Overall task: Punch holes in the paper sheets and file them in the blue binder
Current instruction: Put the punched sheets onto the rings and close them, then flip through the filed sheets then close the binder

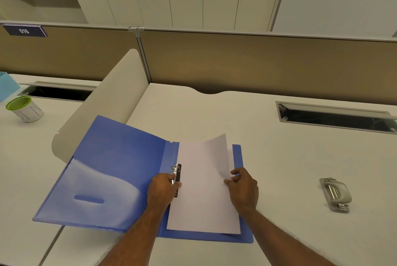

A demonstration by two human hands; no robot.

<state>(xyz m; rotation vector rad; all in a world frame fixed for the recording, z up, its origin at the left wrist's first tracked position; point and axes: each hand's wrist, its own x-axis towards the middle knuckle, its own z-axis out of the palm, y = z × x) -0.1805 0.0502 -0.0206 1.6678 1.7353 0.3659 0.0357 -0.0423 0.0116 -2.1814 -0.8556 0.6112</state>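
Note:
The blue binder (111,171) lies open on the white desk, its left cover resting against a rounded divider. White paper sheets (202,192) lie on its right half, their upper right corner lifted and curling. My left hand (162,188) grips the binder's metal ring clip (176,174) at the spine, beside the sheets' left edge. My right hand (242,186) pinches the right edge of the sheets between thumb and fingers. A grey hole punch (335,193) sits on the desk well to the right, apart from both hands.
A rounded white divider (103,102) separates this desk from the left one, where a green-rimmed cup (24,109) stands. A cable slot (335,116) opens at the back right. A tan partition (236,61) closes the rear.

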